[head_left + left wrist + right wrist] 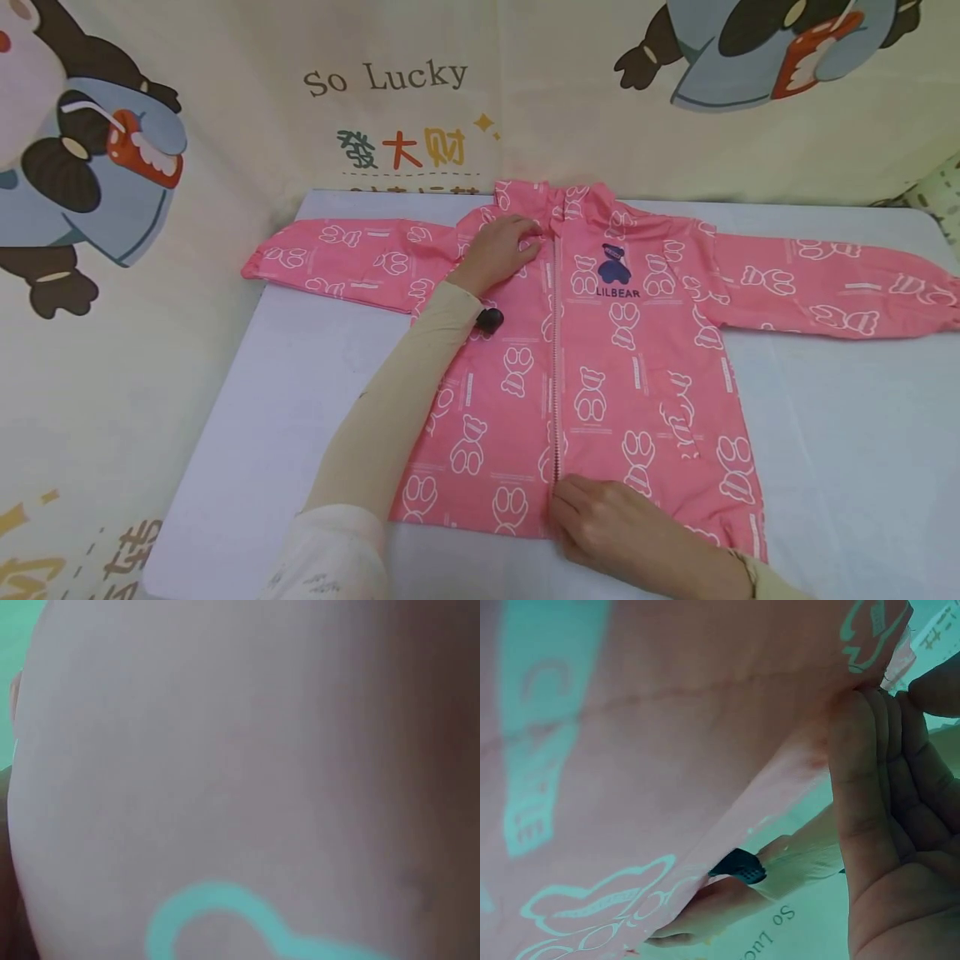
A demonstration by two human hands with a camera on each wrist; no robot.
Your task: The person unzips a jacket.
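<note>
I see the table (pixel 847 467) carrying the pink jacket (pixel 637 392), spread flat, front up, sleeves out. My left hand (pixel 498 250) presses flat near the collar, fingers relaxed. My right hand (pixel 618 521) pinches the hem at the bottom of the zipper (pixel 556 367).

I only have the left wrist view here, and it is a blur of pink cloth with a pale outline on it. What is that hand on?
Observer: The left hand rests on a pink jacket, just below its collar.
Operator: How is the jacket lying?
Observer: Flat, front up, on a white table, both sleeves spread sideways.
Operator: And the other hand?
Observer: The right hand is at the bottom hem, by the lower end of the zipper.
</note>
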